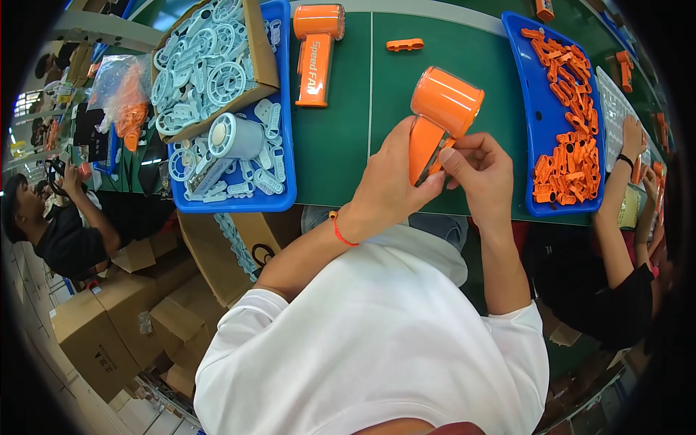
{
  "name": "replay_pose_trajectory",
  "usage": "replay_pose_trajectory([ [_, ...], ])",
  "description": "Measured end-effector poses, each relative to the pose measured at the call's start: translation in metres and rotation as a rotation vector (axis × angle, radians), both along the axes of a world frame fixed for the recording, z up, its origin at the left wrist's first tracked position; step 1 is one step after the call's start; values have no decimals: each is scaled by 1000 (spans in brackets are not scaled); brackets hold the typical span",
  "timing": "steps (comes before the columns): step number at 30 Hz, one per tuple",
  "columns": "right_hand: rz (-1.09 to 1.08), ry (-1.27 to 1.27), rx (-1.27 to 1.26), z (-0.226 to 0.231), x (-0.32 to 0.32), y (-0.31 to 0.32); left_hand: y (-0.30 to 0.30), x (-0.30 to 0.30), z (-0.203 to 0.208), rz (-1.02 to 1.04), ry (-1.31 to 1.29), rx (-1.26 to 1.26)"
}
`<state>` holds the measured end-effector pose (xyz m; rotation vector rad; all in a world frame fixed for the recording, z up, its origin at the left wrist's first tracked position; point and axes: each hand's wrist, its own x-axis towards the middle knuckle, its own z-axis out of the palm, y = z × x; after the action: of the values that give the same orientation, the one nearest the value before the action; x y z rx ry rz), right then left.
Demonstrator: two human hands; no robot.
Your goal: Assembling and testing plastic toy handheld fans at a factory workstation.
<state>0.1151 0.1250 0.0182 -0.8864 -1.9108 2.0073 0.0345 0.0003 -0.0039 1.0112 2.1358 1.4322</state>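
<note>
An orange handheld fan [444, 101] is tilted over the table's near edge, its round head pointing up and away. My left hand [388, 174] is wrapped round its handle from the left. From the right, my right hand [484, 170] reaches the handle with thumb and fingertips pinched at a dark, narrow opening along its side. What lies between those fingertips, if anything, is too small to make out. Beyond my hands, a small orange clip-like part [404, 45] lies on the green table [341, 152]. To its left rests a second orange handheld fan [316, 61].
A blue tray [239, 206] at left holds light blue parts, a light blue fan [238, 138] and a cardboard box [265, 43] heaped with more. Another blue tray [540, 138], at right, contains orange parts [569, 174]. People sit at both sides; cartons [109, 333] stand lower left.
</note>
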Motion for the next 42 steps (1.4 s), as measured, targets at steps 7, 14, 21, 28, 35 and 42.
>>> replay_pose_trajectory([
  [7, 37, 334, -121, -22, -2, 9, -3, -7, 17, -159, -437, 59],
  [14, 152, 258, -386, -32, -1, 5, -2, -6, 19, -175, -526, -20],
  [21, 234, 400, 152, -23, -14, 8, 11, -2, 3, -106, 212, 250],
  [28, 157, 515, 524, -38, -12, 21, -7, -19, -16, 55, -76, 232],
  [35, 301, 6, 1024, 1, -15, 6, -29, 5, -7, -181, 354, 279],
  [42, 532, -34, 1075, -9, 13, 28, 4, -7, 11, -94, 768, -131],
])
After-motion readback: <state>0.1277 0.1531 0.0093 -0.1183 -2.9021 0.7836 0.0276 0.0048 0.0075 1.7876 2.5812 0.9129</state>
